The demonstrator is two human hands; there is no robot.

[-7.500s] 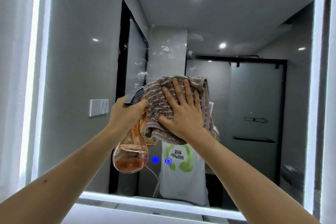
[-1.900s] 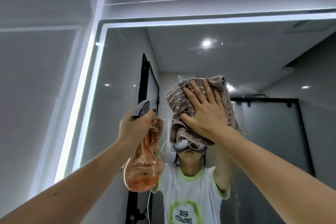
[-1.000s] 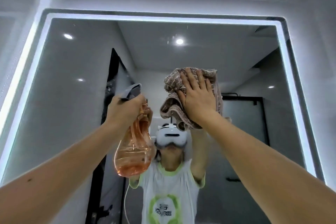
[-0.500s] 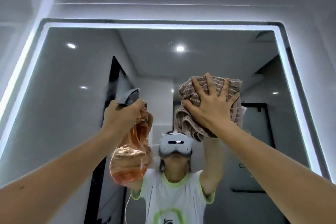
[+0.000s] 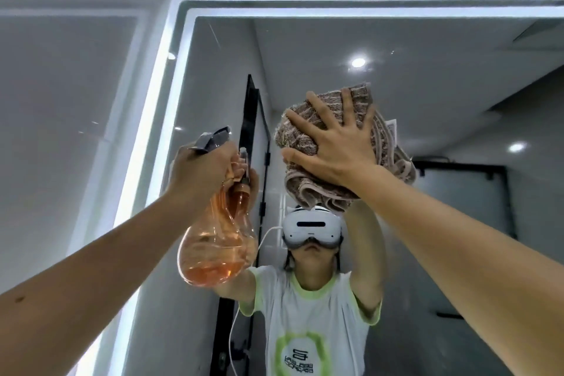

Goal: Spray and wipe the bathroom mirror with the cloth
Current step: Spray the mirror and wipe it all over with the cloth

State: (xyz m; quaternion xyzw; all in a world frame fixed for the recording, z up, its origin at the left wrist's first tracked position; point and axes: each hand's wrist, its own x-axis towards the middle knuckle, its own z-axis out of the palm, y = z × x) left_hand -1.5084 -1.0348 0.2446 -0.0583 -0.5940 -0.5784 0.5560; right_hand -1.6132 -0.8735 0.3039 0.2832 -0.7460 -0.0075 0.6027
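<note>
The bathroom mirror fills the view, framed by a lit strip along its top and left edge. My right hand lies flat with fingers spread on a bunched brown striped cloth, pressing it against the glass in the upper middle. My left hand grips the neck of a clear orange spray bottle with a grey trigger head, held up beside the cloth and a little lower. The bottle holds some orange liquid at its bottom.
The lit left edge of the mirror runs down beside the grey tiled wall. The glass reflects a person in a white shirt with a headset, a black door frame, ceiling spotlights and a dark shower door.
The view has swung to the mirror's upper left corner. My right hand has slid the cloth higher on the glass. The bottle stays raised in my left hand.
</note>
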